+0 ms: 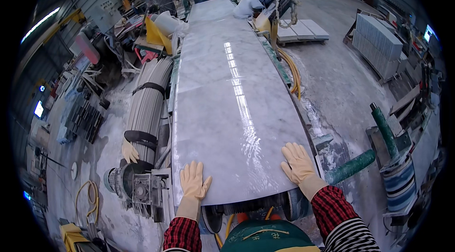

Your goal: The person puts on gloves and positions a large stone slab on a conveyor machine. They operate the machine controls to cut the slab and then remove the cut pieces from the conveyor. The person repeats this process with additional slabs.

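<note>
Along a conveyor in a dusty stone workshop lies a long polished grey marble slab (pixel 232 109). Left hand (pixel 194 181) and right hand (pixel 297 163), gloved, rest flat on its near end, fingers spread apart. Stacked slabs (pixel 377 43) stand right.

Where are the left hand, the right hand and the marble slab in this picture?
left hand (pixel 194 181), head view, back of the glove.
right hand (pixel 297 162), head view, back of the glove.
marble slab (pixel 227 109), head view, bare polished top.
</note>
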Tool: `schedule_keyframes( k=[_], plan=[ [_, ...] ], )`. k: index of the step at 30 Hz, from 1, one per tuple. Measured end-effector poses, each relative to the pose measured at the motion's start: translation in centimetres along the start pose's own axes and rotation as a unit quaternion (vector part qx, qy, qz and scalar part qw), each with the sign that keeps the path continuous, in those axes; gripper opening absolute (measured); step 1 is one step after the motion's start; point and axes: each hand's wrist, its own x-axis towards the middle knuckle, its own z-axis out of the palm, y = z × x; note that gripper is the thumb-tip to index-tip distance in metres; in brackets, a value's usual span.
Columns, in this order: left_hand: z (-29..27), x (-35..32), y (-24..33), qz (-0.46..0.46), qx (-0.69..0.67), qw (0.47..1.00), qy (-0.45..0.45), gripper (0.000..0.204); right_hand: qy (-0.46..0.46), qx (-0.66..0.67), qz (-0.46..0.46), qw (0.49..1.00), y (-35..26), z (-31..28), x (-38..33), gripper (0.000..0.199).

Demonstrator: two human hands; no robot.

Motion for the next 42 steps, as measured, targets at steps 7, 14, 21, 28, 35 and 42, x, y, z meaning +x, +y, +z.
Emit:
schedule_keyframes(
  k=[7,14,21,28,35,42],
  plan=[
    [-0.36,0.23,0.28,-0.010,-0.005,1.000,-0.027,0.075,0.007,0.003,0.003,1.000,-0.11,-0.04,0.04,0.055],
    [0.06,-0.01,-0.04,-0.009,0.005,1.000,-0.019,0.074,-0.011,0.014,0.013,1.000,-0.19,-0.33,0.13,0.056],
    [-0.15,0.07,0.14,-0.003,0.002,1.000,-0.012,0.073,-0.004,0.017,0.011,1.000,-0.08,-0.19,0.08,0.055],
    [0.26,-0.11,-0.09,-0.002,-0.002,1.000,-0.004,0.075,-0.022,-0.008,0.017,1.000,-0.10,-0.01,0.23,0.059],
    [0.19,0.06,-0.02,-0.010,-0.011,1.000,-0.010,0.077,-0.014,-0.014,0.016,1.000,0.02,0.15,-0.03,0.060],
    [0.29,-0.10,-0.14,0.005,-0.005,1.000,0.006,0.077,-0.012,-0.005,0.011,1.000,-0.32,-0.55,0.15,0.059]
  ],
)
